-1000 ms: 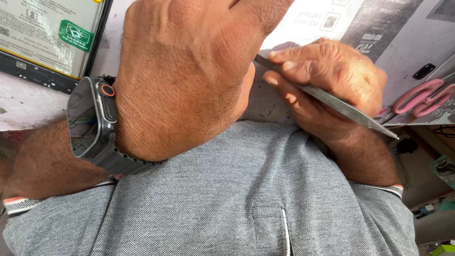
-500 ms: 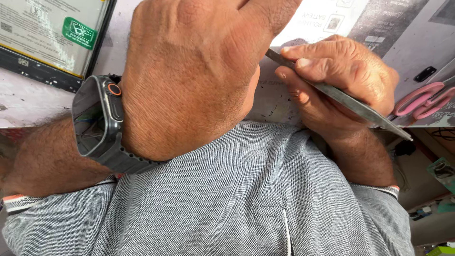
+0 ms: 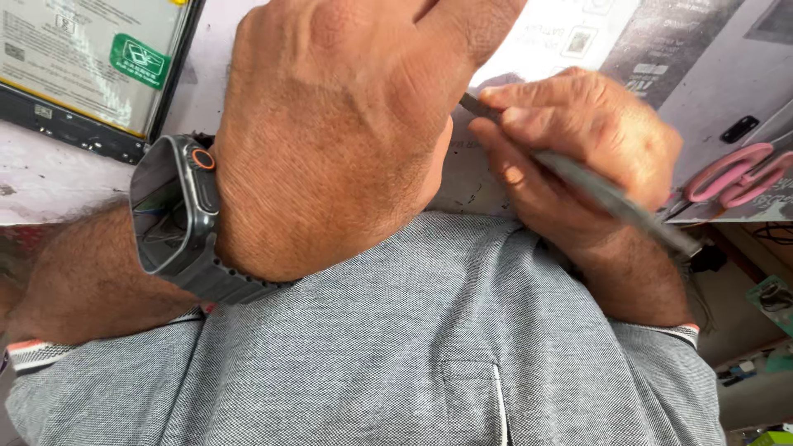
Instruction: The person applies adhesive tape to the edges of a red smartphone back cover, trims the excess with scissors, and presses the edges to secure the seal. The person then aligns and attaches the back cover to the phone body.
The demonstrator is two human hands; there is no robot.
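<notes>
A: State the position and grip of the right hand [image 3: 578, 157].

B: It lies right of centre, just beyond the grey shirt [image 3: 429, 347]. Its fingers are closed around a slim grey metal tool [image 3: 595, 192], pinched near the far-left end. The tool runs diagonally: its tip points far and left, toward the left hand, and its rear end extends near and right, past the wrist.

A: And the left hand [image 3: 330, 132]?

B: It fills the centre, back of the hand toward the camera, fingers pointing far and out of view past the top edge. Whether it grips anything cannot be determined; the palm side is hidden. A dark watch [image 3: 178, 211] with an orange button sits on its wrist, at the left.

A: Where does the tool tip end?

B: At the gap between the two hands, close to the left hand's right edge. The exact tip is hidden behind that hand.

A: List the surrounding items.

B: Far left: a flat battery [image 3: 83, 66] with a green label, lying on the white bench [image 3: 49, 182]. Far right: a grey printed box [image 3: 702, 74]. Right edge: pink-handled scissors [image 3: 731, 173], lying well apart from the right hand's knuckles, just beyond the tool's rear end.
</notes>
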